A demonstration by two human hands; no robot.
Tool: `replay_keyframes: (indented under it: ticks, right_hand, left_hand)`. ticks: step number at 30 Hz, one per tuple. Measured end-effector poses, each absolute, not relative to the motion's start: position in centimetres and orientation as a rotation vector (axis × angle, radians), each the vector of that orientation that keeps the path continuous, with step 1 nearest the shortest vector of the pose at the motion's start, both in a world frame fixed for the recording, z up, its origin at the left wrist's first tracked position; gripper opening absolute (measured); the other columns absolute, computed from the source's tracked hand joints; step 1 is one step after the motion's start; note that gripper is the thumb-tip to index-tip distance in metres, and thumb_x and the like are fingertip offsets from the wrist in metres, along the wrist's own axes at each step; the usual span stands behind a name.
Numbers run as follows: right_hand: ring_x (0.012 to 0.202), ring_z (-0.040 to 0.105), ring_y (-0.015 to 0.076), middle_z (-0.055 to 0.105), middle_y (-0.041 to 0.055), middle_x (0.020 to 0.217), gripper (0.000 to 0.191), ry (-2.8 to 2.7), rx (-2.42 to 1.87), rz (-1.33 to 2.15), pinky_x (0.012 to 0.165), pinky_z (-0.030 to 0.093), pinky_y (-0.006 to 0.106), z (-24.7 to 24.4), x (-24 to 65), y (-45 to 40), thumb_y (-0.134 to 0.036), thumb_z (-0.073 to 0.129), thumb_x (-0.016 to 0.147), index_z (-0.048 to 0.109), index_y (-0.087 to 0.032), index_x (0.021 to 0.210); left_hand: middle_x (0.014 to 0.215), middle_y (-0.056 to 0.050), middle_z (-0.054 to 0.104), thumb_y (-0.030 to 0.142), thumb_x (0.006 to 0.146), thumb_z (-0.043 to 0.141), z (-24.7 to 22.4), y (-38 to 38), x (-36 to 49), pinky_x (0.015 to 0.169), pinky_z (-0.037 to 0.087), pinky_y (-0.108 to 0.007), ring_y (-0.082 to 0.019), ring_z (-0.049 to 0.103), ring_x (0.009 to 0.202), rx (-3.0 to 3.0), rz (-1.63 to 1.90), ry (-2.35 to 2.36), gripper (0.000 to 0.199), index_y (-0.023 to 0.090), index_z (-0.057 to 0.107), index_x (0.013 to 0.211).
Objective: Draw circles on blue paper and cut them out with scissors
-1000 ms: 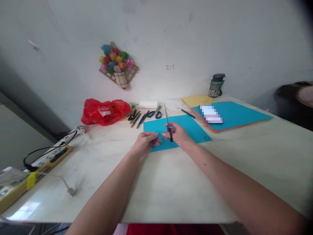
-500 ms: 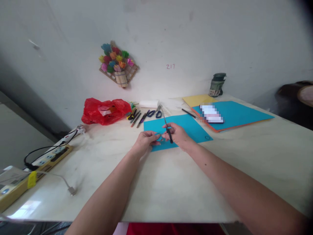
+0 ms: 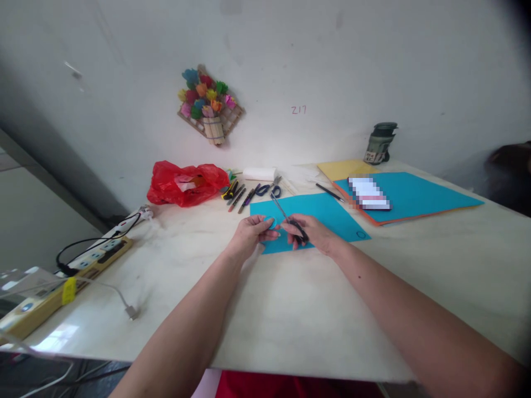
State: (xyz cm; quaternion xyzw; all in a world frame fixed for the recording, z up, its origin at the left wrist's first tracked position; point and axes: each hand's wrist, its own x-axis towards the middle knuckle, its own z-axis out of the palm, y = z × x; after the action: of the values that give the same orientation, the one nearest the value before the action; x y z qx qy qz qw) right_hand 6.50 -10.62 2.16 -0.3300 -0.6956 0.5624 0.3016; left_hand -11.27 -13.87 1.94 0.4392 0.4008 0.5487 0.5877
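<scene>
My left hand (image 3: 254, 232) pinches a small blue paper piece (image 3: 272, 224) between thumb and fingers. It looks rounded, though the fingers cover part of it. Close by on the right, my right hand (image 3: 305, 229) is closed around the black handles of a pair of scissors (image 3: 280, 207), whose blades point up and to the left. Both hands are over a blue sheet of paper (image 3: 340, 226) lying on the table. Near that sheet's right corner a small dark oval (image 3: 361, 235) is drawn.
Behind the hands lie several pens (image 3: 246, 200), blue-handled scissors (image 3: 263, 190) and a red plastic bag (image 3: 186, 185). A phone (image 3: 369, 193) rests on stacked coloured paper (image 3: 431, 193) at the right, near a green bottle (image 3: 379, 145). A power strip (image 3: 89, 262) runs along the left edge.
My right hand has turned the scissors, so the blades lean further left and the handles sit lower right. The left hand still holds the paper piece. The view has shifted slightly.
</scene>
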Motion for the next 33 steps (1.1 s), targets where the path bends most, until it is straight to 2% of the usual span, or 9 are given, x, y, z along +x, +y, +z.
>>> replay_keyframes:
  ticks: [4, 8, 18, 24, 33]
  right_hand:
    - [0.04, 0.052, 0.0085, 0.059, 0.0001, 0.056, 0.037, -1.933, -0.906, 1.474, 0.035, 0.029, 0.018, 2.2, 6.5, -10.5, -0.049, 0.057, 0.068, 0.058, -0.016, 0.085]
    - [0.042, 0.052, 0.0084, 0.058, 0.0, 0.056, 0.036, -1.984, -0.906, 1.464, 0.036, 0.031, 0.018, 2.2, 6.7, -10.2, -0.048, 0.058, 0.067, 0.059, -0.016, 0.084]
    - [0.042, 0.052, 0.0084, 0.059, 0.0005, 0.058, 0.035, -2.058, -0.885, 1.556, 0.038, 0.034, 0.018, 2.7, 7.4, -10.2, -0.044, 0.057, 0.069, 0.057, -0.014, 0.086]
    - [0.043, 0.053, 0.0085, 0.059, 0.0008, 0.059, 0.036, -2.07, -0.83, 1.592, 0.038, 0.032, 0.019, 2.6, 7.5, -10.2, -0.048, 0.055, 0.07, 0.056, -0.014, 0.08]
    - [0.04, 0.051, 0.0082, 0.058, 0.0, 0.056, 0.038, -2.08, -0.825, 1.587, 0.036, 0.032, 0.019, 2.8, 7.4, -10.4, -0.05, 0.055, 0.069, 0.057, -0.013, 0.078]
  left_hand:
    - [0.061, -0.004, 0.064, 0.022, 0.061, 0.072, 2.1, -14.0, -11.3, 0.053, 0.05, -0.024, -0.014, 0.062, 0.052, 1.006, 1.294, 0.951, 0.024, 0.012, 0.052, 0.07]
    - [0.067, -0.007, 0.066, 0.024, 0.062, 0.071, 2.2, -14.0, -11.4, 0.053, 0.05, -0.024, -0.014, 0.062, 0.052, 1.024, 1.295, 0.987, 0.024, 0.011, 0.053, 0.07]
    - [0.063, -0.006, 0.065, 0.026, 0.062, 0.071, 2.3, -14.1, -11.5, 0.056, 0.05, -0.026, -0.015, 0.063, 0.054, 1.017, 1.306, 0.973, 0.026, 0.011, 0.052, 0.071]
    - [0.067, -0.007, 0.066, 0.025, 0.062, 0.071, 2.3, -14.2, -11.4, 0.058, 0.05, -0.029, -0.017, 0.063, 0.056, 1.044, 1.296, 0.937, 0.025, 0.012, 0.051, 0.069]
    - [0.063, -0.002, 0.062, 0.025, 0.06, 0.072, 2.0, -13.9, -11.6, 0.062, 0.05, -0.03, -0.016, 0.063, 0.058, 1.06, 1.327, 0.912, 0.025, 0.013, 0.051, 0.069]
